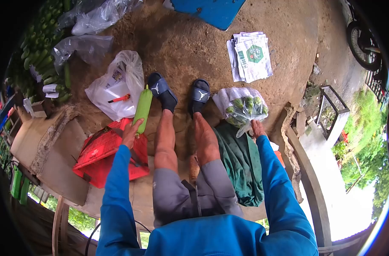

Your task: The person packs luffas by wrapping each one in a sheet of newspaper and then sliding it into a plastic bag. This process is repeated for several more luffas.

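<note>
A long, light green gourd point(143, 106) stands out at an angle from my left hand point(131, 133), whose fingers are wrapped round its lower end. Beneath that hand lies a red bag point(111, 149). Beside the gourd, a white plastic bag point(117, 87) rests on the ground with an orange-handled cutter point(119, 98) on top. On the other side, my right hand point(257, 129) grips the gathered end of a clear plastic bag of green vegetables point(247, 109). Their far ends are covered by whitish wrapping. A dark green cloth point(241, 162) lies next to my right forearm.
A stack of printed paper sheets point(253, 56) lies on the dirt ground ahead. At upper left is a heap of green gourds point(43, 57) with clear plastic bags point(81, 51) over part of it. A blue board point(211, 10) is at the top, a motorcycle wheel point(361, 45) at right.
</note>
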Available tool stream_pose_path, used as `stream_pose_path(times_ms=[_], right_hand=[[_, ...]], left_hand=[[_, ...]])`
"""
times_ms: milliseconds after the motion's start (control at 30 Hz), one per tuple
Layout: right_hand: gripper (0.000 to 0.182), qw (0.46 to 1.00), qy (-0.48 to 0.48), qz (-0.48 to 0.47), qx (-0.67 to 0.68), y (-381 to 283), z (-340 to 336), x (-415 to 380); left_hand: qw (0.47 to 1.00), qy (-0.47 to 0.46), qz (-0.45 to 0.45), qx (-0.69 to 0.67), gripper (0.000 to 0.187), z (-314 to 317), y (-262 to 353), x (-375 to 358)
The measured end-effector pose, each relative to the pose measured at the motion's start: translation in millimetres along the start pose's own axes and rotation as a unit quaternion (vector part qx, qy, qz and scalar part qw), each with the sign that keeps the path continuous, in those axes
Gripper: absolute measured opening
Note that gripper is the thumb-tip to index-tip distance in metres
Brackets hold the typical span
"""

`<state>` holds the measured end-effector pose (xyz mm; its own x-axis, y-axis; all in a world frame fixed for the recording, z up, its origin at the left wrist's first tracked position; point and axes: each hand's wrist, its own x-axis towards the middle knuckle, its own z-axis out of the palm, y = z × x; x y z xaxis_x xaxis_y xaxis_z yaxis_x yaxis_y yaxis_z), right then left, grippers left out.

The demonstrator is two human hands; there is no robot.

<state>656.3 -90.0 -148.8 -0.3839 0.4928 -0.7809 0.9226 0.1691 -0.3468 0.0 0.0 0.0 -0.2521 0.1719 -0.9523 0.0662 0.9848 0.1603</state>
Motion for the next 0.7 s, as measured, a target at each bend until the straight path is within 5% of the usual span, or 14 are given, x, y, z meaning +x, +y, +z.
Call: stream_pose_path(times_ms=[67,100,167,233,300,367,400,433,500,533,567,600,633,700], right_hand=[[0.035,0.992,0.051,0.075,-0.084,-48.5,-13.0,18.5],[0.035,0.986,0.049,0.117,-0.109,-24.5,-52.5,-30.8],[0.031,0.979,-0.025,0.204,-0.019,-44.6,-76.3,-2.0],[0.027,0.979,0.01,0.204,0.023,-58.4,-82.4,16.9],[0.038,0.896,0.165,0.363,0.194,-71.4,-91.8,8.8],[0.048,0.916,0.143,0.337,0.165,-61.8,-96.8,1.5],[0.043,0.965,0.036,0.214,0.144,-45.0,-99.3,0.4],[0.04,0.972,0.12,0.146,0.141,-48.9,-97.7,-5.6],[0.03,0.99,0.004,0.129,0.063,-44.1,-96.1,-18.3],[0.028,0.986,0.124,0.065,0.09,-26.8,-59.6,-20.7],[0.033,0.92,0.17,0.094,0.34,1.1,-8.3,-18.3],[0.04,0.714,0.055,0.32,0.62,-64.0,-89.4,-38.3],[0.057,0.765,-0.011,0.268,0.585,-72.8,-111.4,-48.0],[0.046,0.729,-0.006,0.282,0.624,-110.3,-146.3,-64.6]], left_hand=[[0.999,0.006,-0.015,0.027,0.053,-16.1,6.2,-3.8],[0.999,-0.042,-0.005,0.022,0.053,32.4,12.9,-1.6],[0.998,-0.046,0.015,0.034,0.053,28.4,29.2,-14.2],[0.998,-0.039,0.03,0.044,0.053,21.2,38.2,-19.9],[0.995,-0.062,0.043,0.057,0.055,23.3,43.0,-26.6],[0.991,-0.09,0.092,0.039,0.058,38.7,44.8,-31.3],[0.988,-0.061,0.141,0.003,0.059,23.7,35.9,-38.2],[0.991,-0.039,0.123,0.037,0.061,15.6,17.7,-29.5],[0.992,-0.015,0.096,0.084,0.072,5.4,-7.6,-8.4],[0.985,0.009,0.154,0.077,0.073,0.6,-27.5,4.3],[0.982,0.02,0.162,0.092,0.074,-9.1,4.7,-36.8],[0.982,0.008,0.171,0.081,0.074,-21.7,17.9,-62.1],[0.981,-0.006,0.181,0.071,0.074,-32.7,24.9,-82.7],[0.98,0.009,0.195,0.044,0.074,-51.3,13.5,-94.4]])
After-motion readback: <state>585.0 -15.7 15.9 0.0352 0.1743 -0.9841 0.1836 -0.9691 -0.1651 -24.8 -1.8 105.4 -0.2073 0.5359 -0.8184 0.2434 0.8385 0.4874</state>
